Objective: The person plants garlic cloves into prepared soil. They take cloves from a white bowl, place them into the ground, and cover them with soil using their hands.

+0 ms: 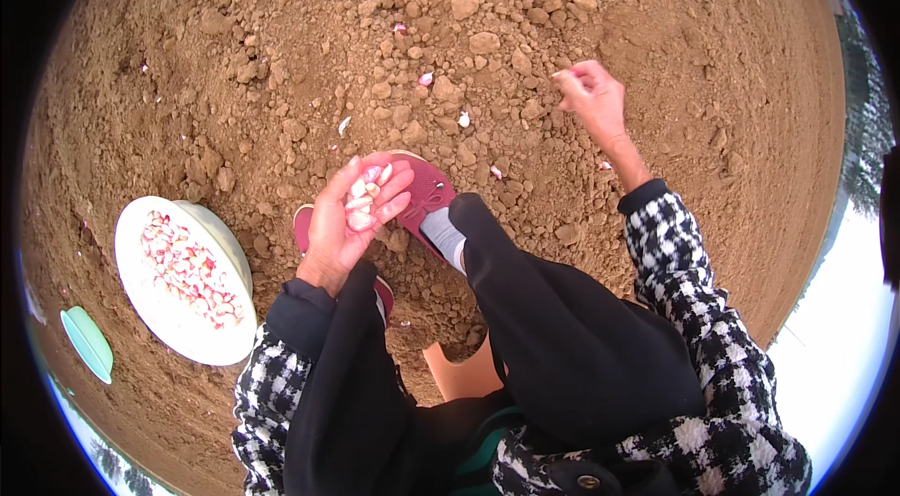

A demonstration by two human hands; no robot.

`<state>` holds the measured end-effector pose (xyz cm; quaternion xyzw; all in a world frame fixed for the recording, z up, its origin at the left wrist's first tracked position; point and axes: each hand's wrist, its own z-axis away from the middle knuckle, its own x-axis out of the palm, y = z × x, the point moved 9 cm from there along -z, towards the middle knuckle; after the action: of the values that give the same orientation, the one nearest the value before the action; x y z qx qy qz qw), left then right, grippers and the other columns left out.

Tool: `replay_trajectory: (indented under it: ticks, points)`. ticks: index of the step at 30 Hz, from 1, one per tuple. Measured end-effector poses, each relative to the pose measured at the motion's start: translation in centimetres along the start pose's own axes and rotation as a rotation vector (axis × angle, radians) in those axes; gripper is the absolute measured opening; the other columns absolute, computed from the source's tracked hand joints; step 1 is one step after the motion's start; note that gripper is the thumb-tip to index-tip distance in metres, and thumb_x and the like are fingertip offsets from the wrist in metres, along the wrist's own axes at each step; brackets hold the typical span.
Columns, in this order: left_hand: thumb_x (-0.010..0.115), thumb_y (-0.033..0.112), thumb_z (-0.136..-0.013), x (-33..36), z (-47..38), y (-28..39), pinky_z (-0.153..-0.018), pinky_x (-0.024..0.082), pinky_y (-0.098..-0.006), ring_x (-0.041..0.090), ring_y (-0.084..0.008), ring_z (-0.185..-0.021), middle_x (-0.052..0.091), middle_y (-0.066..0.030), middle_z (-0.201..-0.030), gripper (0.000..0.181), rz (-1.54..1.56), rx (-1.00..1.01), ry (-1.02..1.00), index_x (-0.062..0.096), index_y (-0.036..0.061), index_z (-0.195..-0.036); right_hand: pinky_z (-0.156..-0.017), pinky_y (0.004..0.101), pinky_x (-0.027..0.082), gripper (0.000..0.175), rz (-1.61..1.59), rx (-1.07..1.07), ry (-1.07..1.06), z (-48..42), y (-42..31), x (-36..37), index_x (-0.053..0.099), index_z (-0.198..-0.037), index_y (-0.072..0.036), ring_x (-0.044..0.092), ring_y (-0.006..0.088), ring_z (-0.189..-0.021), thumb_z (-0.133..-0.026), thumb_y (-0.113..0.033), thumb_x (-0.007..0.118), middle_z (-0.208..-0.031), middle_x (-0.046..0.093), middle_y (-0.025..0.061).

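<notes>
My left hand (355, 218) lies palm up over a red shoe (422, 190), cupping several garlic cloves (360, 203). To the right, my right hand (594, 99) is raised above the loose soil, its fingers pinched round a small pinkish thing that looks like a garlic clove. Single cloves rest on the soil between the hands and farther out, among them a pink one (425, 79), a white one (464, 119) and another (497, 172). One more clove (606, 165) lies close to my right wrist.
A white basin (133, 285) with many garlic cloves stands on the soil at the left. Beyond it is a green plastic basin (88, 345). An orange plastic stool (460, 373) shows beneath me. Clods of dry earth (485, 42) cover the ground.
</notes>
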<state>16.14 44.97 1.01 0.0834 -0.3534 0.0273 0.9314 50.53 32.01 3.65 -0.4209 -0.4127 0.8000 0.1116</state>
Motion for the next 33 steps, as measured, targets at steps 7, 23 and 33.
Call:
replay_trajectory:
  ticks: [7, 23, 33]
  points:
    - [0.045, 0.028, -0.101, 0.2, -0.1, 0.1, -0.092, 0.053, -0.0442, 0.061, -0.0331, -0.112, 0.058, -0.0239, -0.122, 0.040, 0.029, -0.001, -0.056, 0.052, -0.0046, -0.122, -0.062, 0.0411, 0.053, 0.022, 0.501, -0.105, 0.076, -4.3, 6.2, -0.3, 0.059, -0.091, 0.000, 0.067, 0.0316, -0.066, -0.089, -0.022, 0.062, -0.078, 0.068, 0.0195]
    - [0.040, 0.033, -0.102, 2.1, 1.3, 1.6, -0.097, 0.050, -0.0477, 0.053, -0.0320, -0.124, 0.047, -0.0228, -0.138, 0.052, 0.104, 0.001, -0.253, 0.041, -0.0051, -0.137, -0.065, 0.0258, 0.053, 0.008, 0.118, -0.641, -0.152, 4.3, -12.4, 8.3, 0.069, -0.093, -0.009, 0.062, 0.0115, -0.071, -0.089, -0.014, 0.065, -0.081, 0.067, 0.0027]
    - [0.042, 0.033, -0.102, -0.3, 1.6, 1.1, -0.083, 0.058, -0.0515, 0.065, -0.0252, -0.099, 0.064, -0.0112, -0.108, 0.037, 0.134, -0.002, -0.156, 0.054, 0.0016, -0.118, -0.058, 0.0396, 0.047, 0.013, 0.253, -0.988, -0.718, 14.2, -20.8, 20.1, 0.059, -0.091, -0.008, 0.058, 0.0265, -0.074, -0.085, -0.018, 0.064, -0.085, 0.048, 0.0070]
